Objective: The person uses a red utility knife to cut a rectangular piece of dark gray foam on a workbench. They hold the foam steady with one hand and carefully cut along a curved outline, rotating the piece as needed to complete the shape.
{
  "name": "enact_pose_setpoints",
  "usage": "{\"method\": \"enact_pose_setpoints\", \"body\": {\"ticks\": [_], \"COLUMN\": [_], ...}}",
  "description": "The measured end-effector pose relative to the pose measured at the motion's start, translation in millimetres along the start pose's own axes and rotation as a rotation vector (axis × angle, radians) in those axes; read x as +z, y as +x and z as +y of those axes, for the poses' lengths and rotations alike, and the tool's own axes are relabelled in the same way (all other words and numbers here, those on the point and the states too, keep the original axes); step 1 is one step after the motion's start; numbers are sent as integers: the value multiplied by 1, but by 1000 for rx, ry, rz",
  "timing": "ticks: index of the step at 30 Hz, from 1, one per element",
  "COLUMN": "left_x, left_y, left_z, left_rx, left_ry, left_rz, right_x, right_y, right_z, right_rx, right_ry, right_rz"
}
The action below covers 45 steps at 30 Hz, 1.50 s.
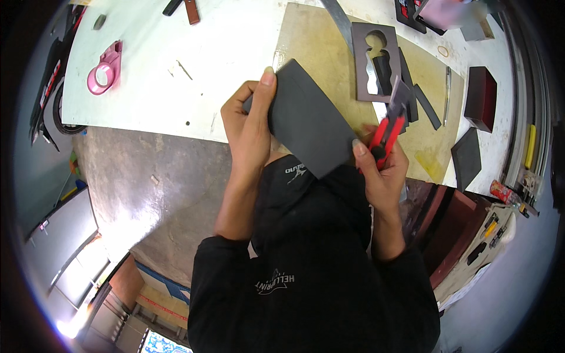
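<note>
A flat dark grey rectangular sheet, apparently foam, is held up at a tilt over my lap and the table's near edge. My left hand grips its left edge, thumb on top and fingers behind. At the opposite edge, my right hand pinches the sheet with its thumb while also holding a red and black utility knife. The knife's blade points away from me, toward a grey foam block with a wavy cut-out. Dark pieces lie inside that opening, and dark strips lie beside it.
Under the foam block is a yellowish cutting mat, crossed by a metal ruler. A dark red box and a dark flat piece sit at right. A pink tape dispenser rests at left. Something pinkish is blurred at upper right.
</note>
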State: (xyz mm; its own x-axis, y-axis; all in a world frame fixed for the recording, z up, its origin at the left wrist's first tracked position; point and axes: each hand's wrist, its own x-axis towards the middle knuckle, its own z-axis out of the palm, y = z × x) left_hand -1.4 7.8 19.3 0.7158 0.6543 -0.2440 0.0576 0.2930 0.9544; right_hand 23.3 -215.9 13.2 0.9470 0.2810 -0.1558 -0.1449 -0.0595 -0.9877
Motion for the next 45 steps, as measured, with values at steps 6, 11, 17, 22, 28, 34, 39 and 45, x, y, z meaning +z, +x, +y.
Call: {"method": "enact_pose_setpoints", "body": {"ticks": [6,11,17,22,28,34,39,45], "left_x": [-2,-20,-54,-47,-39,-39,-39,-40], "left_y": [26,37,21,-4,-6,-6,-6,-5], "left_z": [-21,-16,-13,-25,-32,-33,-31,-32], "left_rx": [163,606,664,635,651,637,639,612], "left_ry": [428,784,806,947,1035,1057,1037,1048], "left_rz": [-7,-52,-325,-347,-374,-370,-379,-403], "right_x": [-18,-35,-38,-24,23,31,44,79], "right_y": [4,0,2,10,24,30,31,44], "right_z": [-15,-20,-26,-7,-8,-3,-3,11], "right_rx": [-52,-211,-361,-442,-279,-112,-212,-481], "right_ry": [164,288,410,314,202,184,168,-228], "right_rz": [-56,-311,-550,-243,-51,-93,-8,5]}}
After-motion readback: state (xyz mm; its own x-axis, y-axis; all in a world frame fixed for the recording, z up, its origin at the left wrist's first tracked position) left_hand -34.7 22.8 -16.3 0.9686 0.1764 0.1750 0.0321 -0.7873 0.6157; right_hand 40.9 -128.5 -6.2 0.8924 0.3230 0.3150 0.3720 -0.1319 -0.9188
